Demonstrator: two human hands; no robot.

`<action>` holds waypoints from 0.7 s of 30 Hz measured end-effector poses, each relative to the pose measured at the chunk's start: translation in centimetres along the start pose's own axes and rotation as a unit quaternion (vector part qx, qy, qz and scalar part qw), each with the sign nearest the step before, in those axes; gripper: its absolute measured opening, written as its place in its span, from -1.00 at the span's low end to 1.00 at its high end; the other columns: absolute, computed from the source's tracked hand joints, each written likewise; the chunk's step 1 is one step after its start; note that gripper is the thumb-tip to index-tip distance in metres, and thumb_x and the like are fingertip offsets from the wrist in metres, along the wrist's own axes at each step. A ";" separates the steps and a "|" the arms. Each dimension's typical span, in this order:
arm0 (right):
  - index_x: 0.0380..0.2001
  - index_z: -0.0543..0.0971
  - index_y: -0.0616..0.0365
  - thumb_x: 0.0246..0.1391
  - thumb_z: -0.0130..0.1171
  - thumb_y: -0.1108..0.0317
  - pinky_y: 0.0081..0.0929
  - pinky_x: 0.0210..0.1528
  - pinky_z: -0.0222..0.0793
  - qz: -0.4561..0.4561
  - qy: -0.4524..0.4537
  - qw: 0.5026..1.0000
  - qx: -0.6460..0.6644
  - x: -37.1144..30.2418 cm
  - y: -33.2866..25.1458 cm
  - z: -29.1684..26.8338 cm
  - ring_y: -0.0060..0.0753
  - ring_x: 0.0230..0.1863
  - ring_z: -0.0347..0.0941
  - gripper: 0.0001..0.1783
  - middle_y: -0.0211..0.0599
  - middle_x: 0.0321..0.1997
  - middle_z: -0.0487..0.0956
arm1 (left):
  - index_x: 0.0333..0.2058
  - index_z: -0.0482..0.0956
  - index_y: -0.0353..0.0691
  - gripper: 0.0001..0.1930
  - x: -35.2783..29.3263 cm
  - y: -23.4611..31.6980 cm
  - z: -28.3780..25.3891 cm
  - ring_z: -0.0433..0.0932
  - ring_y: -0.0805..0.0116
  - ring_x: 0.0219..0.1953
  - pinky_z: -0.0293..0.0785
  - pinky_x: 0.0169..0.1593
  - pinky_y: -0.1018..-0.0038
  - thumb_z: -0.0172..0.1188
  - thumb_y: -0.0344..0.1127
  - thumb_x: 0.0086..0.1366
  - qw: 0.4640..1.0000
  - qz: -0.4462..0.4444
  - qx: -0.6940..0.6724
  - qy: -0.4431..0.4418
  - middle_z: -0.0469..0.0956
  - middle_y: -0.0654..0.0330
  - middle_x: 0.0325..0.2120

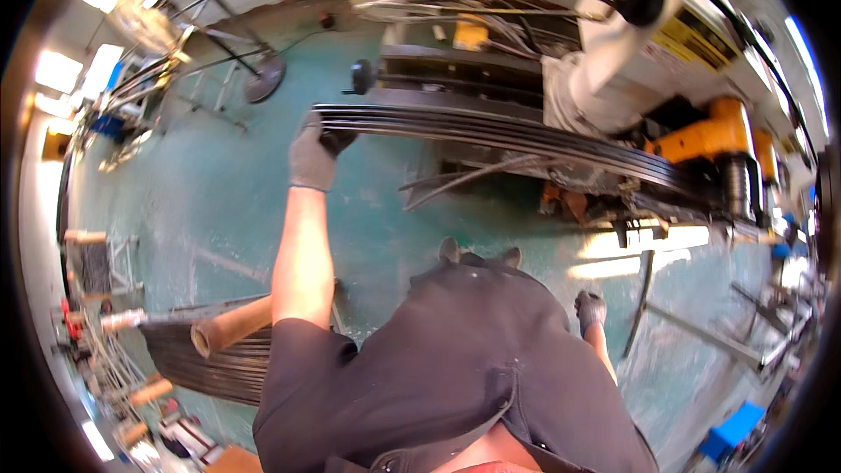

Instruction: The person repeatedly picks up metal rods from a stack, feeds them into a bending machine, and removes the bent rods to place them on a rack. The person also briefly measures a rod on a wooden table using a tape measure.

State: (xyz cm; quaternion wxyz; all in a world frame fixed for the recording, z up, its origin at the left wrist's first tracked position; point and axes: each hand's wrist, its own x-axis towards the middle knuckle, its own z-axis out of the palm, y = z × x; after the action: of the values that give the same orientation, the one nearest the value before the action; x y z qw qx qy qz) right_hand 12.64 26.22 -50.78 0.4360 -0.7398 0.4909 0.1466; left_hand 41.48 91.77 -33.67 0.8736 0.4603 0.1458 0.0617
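My left hand (pixel 315 153), in a grey work glove, is closed around the left end of a bundle of long dark metal bars (pixel 491 129). The bars lie side by side and run right across a machine. Their far end passes close to an orange machine part (pixel 714 136). My right hand (pixel 591 308), gloved too, hangs low at my right side, away from the bars. Its fingers look curled in, and nothing shows in them.
A pale machine column (pixel 604 79) rises behind the bars. A round-based stand (pixel 265 79) is at far left. A cardboard tube (pixel 232 326) rests over a stack of dark bars (pixel 201 359) at left. A metal frame (pixel 701 333) and blue box (pixel 734 429) stand at right.
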 end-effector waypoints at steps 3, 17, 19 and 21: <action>-0.30 0.78 0.14 0.17 0.03 -0.07 -0.10 -0.02 0.50 -0.029 -0.025 0.967 -0.252 2.2 2.3 -1.1 0.00 -0.17 0.70 -0.47 -0.07 -0.25 0.77 | 0.17 0.52 -0.05 -0.64 -0.6 -0.1 0.0 0.65 0.12 0.08 0.58 0.22 -0.02 -0.07 -0.02 0.66 0.999 0.006 0.026 -0.047 0.65 0.15 0.02; -0.10 0.78 0.12 0.15 0.24 -0.02 -0.28 0.11 0.54 -0.025 -0.015 0.976 -0.217 3.4 -2.8 -0.9 -0.22 -0.08 0.73 -0.53 -0.21 -0.18 0.79 | 0.40 0.37 -0.07 -0.43 -0.3 1.2 -2.5 0.55 -0.04 0.24 0.44 0.29 -0.07 -0.14 0.14 0.64 0.993 -0.061 0.087 -0.051 0.51 0.07 0.29; -0.04 0.77 0.12 0.16 0.20 -0.07 -0.25 0.18 0.52 -0.062 -0.049 0.965 -0.250 5.3 -5.4 -1.1 -0.14 0.03 0.71 -0.46 -0.16 -0.10 0.79 | 0.39 0.39 -0.14 -0.37 -0.1 -0.4 -1.4 0.48 -0.07 0.31 0.33 0.40 -0.09 -0.19 0.18 0.63 0.999 -0.034 0.007 0.022 0.48 0.02 0.33; -0.02 0.77 0.12 0.17 0.19 -0.09 -0.24 0.20 0.50 -0.071 -0.077 0.971 -0.216 8.2 -6.6 -2.6 -0.11 0.07 0.69 -0.44 -0.10 -0.03 0.77 | 0.42 0.35 -0.20 -0.34 -1.1 -2.6 3.3 0.41 -0.10 0.38 0.26 0.47 -0.09 -0.23 0.18 0.64 0.978 0.020 -0.092 0.186 0.42 -0.04 0.37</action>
State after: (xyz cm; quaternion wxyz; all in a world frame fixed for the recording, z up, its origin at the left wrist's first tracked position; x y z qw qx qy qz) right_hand 21.62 20.16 -51.23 0.3116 -0.8357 0.3590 0.2749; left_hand 41.37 87.40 -33.79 0.8682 0.3617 0.2901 0.1766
